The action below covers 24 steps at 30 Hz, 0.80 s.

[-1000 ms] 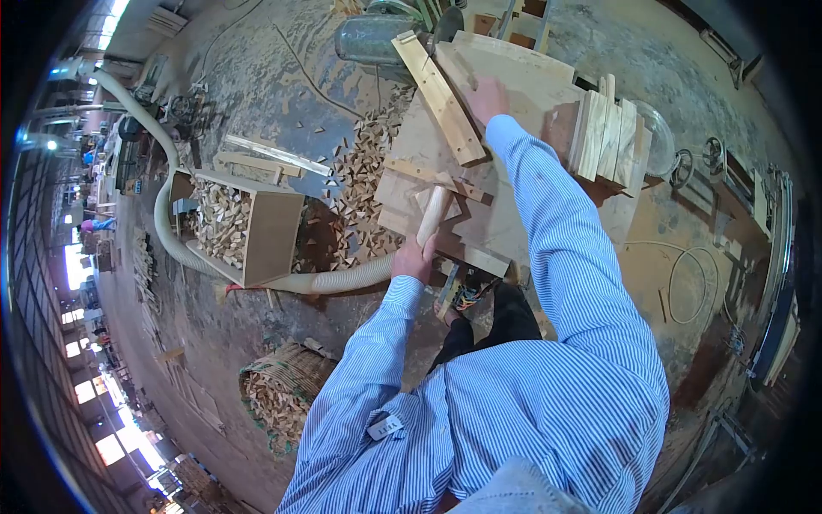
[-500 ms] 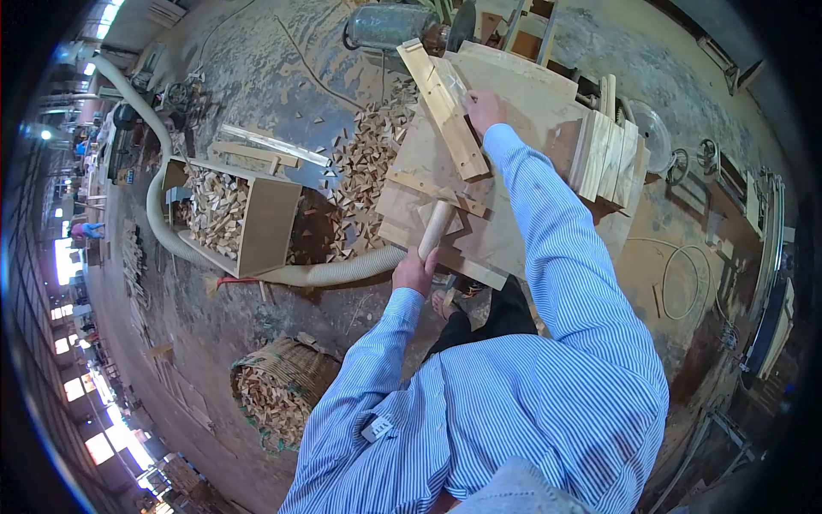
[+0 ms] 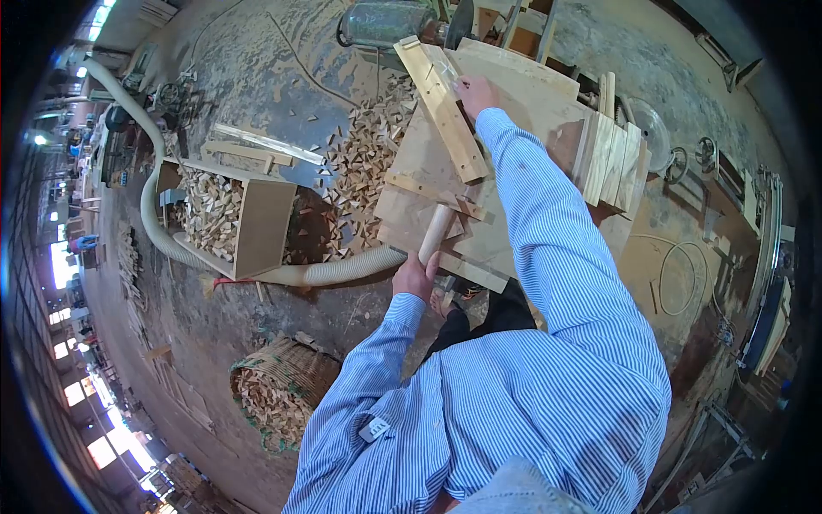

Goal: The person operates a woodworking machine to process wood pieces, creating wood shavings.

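Note:
My left hand (image 3: 412,279) is wrapped around a pale round wooden rod (image 3: 437,233) at the near edge of the work table (image 3: 531,111). The rod's far end is beside a small wooden piece (image 3: 455,224) and a flat wooden strip (image 3: 414,183). My right hand (image 3: 477,97) is at the far part of the table, fingers curled beside a long wooden bar (image 3: 441,110) lying at an angle. Whatever those fingers hold, if anything, is hidden.
Stacked boards (image 3: 611,163) stand at the table's right. Small wood offcuts (image 3: 364,163) lie heaped on the floor left of it. Further left are an offcut-filled box (image 3: 263,227) and a ribbed hose (image 3: 342,267); a woven basket (image 3: 295,364) of offcuts stands nearer.
My right hand has shifted slightly away from me and left along the bar. My left hand has moved a little, and the rod's far end now sits lower, close to the wooden strip.

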Tool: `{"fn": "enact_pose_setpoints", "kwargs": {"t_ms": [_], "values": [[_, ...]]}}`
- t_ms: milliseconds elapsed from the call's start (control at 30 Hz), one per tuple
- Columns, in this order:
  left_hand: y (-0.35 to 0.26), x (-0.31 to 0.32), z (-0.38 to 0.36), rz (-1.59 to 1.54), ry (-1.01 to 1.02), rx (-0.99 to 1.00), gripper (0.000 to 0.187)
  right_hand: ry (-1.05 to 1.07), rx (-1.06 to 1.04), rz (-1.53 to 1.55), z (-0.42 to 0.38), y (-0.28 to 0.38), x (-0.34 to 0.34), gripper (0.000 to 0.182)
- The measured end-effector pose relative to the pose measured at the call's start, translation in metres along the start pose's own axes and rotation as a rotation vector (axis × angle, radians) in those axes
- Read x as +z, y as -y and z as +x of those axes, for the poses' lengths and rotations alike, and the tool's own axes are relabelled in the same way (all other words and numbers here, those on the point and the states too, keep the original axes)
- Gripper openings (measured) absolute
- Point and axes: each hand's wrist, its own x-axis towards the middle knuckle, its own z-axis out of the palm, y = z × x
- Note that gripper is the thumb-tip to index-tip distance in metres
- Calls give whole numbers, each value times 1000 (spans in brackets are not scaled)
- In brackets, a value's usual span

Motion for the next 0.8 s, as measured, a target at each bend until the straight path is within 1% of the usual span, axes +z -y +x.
{"fn": "enact_pose_setpoints", "kwargs": {"t_ms": [133, 200, 333, 433, 533, 600, 733, 800], "values": [[-3, 7, 11, 9, -22, 23, 57, -9, 11, 34, 14, -8, 0, 24], [-8, 9, 19, 18, -3, -10, 59, -22, -48, 21, 24, -12, 0, 24], [-20, 12, 34, 61, 2, -17, 59, -16, -28, 34, 41, -18, -6, 23], [-27, 15, 45, 58, -32, 14, 60, -3, -26, 40, 56, -24, -9, 23], [-37, 14, 56, 64, -50, 28, 60, 3, -27, 11, 70, -30, -8, 27], [-43, 12, 60, 28, -47, 27, 57, -47, -45, 15, 77, -32, -7, 22], [-53, 12, 71, 58, -77, 48, 59, -37, -35, 13, 84, -31, -15, 22], [-52, 13, 71, 91, -105, 75, 57, -151, -68, 31, 70, -28, -19, 25]]}}
